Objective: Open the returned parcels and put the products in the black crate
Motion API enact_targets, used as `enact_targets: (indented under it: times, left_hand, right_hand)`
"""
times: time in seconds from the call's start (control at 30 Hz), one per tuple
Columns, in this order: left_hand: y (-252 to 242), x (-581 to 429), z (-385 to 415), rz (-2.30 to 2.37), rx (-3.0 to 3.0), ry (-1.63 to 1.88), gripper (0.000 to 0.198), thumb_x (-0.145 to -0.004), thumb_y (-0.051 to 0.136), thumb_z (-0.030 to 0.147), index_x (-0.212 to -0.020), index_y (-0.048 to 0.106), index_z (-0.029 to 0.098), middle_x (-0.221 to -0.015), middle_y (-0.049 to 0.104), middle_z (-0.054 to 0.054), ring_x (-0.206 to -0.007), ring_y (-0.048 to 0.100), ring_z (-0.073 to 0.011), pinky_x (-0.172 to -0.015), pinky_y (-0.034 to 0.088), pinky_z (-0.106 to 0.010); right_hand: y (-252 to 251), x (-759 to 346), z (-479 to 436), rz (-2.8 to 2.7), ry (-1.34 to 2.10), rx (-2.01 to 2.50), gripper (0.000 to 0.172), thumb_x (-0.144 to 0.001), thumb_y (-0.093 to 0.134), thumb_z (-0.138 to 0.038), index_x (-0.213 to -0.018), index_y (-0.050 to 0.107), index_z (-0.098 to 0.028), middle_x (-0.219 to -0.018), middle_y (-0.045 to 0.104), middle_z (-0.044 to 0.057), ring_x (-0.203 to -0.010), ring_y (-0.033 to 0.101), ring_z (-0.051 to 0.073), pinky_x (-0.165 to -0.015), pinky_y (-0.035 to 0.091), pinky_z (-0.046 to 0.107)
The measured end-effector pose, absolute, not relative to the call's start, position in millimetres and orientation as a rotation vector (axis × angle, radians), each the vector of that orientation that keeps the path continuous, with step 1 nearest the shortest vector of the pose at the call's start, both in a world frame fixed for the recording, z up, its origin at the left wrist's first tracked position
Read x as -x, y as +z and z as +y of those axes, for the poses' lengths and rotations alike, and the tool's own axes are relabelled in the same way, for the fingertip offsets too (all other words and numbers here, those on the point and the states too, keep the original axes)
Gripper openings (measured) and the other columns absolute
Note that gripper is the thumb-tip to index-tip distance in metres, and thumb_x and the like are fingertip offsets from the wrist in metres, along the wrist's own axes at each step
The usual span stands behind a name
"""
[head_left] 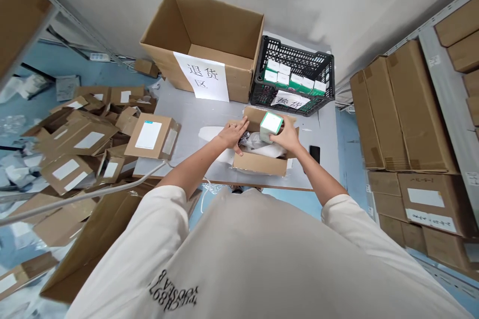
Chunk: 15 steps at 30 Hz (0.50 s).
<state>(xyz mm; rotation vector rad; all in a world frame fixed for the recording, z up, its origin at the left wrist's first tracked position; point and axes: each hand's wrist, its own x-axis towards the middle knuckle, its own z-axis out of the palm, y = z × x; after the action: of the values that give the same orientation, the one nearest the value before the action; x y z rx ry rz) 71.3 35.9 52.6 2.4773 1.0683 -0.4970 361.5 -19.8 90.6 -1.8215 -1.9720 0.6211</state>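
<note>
An opened cardboard carton (258,163) stands near the front edge of the table, its flaps up. Clear plastic packing (258,140) fills part of it. In my right hand (289,134) is a small white and green box (271,123), held over the right part of the carton with its white end facing up. My left hand (232,135) lies at the carton's left side, fingers apart, touching its edge and the packing; nothing is gripped in it. Some of its fingertips are hard to make out against the plastic.
At the back stand a large open carton (164,60) with a paper sign and a black crate (324,104) holding several white-green boxes. A labelled parcel (170,132) sits left, a phone (315,153) right. Parcels (90,134) pile up leftward; shelved cartons (404,109) line the right.
</note>
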Motion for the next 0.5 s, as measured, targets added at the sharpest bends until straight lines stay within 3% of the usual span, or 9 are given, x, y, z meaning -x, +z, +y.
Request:
enact_targets:
  times: [0.17,0.33,0.43,0.5]
  left_hand:
    - [60,-71,34,1.092,-2.49,-0.556,0.177,-0.063,0.09,0.097,-0.191,-0.003,0.019,-0.195,-0.013,-0.028,-0.164,0.043,-0.0617,-0.132,0.037,-0.064]
    - [75,-73,31,1.138,-2.483,-0.648,0.164,-0.069,0.091,0.093,-0.192,0.008,0.023,-0.196,-0.008,-0.028,-0.161,0.047,-0.0598,-0.13,0.039,-0.061]
    - [86,-76,28,1.17,-2.496,-0.648,0.139,-0.085,0.084,0.085,-0.191,0.019,0.023,-0.197,0.005,-0.028,-0.158,0.055,-0.0546,-0.129,0.041,-0.057]
    - [93,-79,25,1.212,-2.518,-0.585,0.109,-0.101,0.072,0.073,-0.187,0.032,0.022,-0.193,0.028,-0.025,-0.154,0.06,-0.0477,-0.128,0.042,-0.053]
  right_hand:
    - [133,-431,-16,-1.628,0.367,1.528,0.084,-0.088,0.082,-0.047,-0.16,0.049,-0.02,-0.142,0.071,0.016,-0.132,0.071,0.036,-0.112,0.063,0.055]
    - [152,-512,-10,-1.492,0.162,1.436,0.074,-0.092,0.078,-0.054,-0.153,0.054,-0.021,-0.136,0.068,0.015,-0.125,0.073,0.033,-0.107,0.065,0.056]
    - [123,-537,-13,-1.409,0.173,1.529,0.069,-0.09,0.076,-0.053,-0.148,0.055,-0.021,-0.132,0.07,0.013,-0.118,0.074,0.03,-0.104,0.066,0.053]
    - [93,-541,-16,-1.314,0.246,1.65,0.069,-0.085,0.078,-0.049,-0.144,0.055,-0.021,-0.129,0.073,0.012,-0.114,0.075,0.028,-0.104,0.066,0.05]
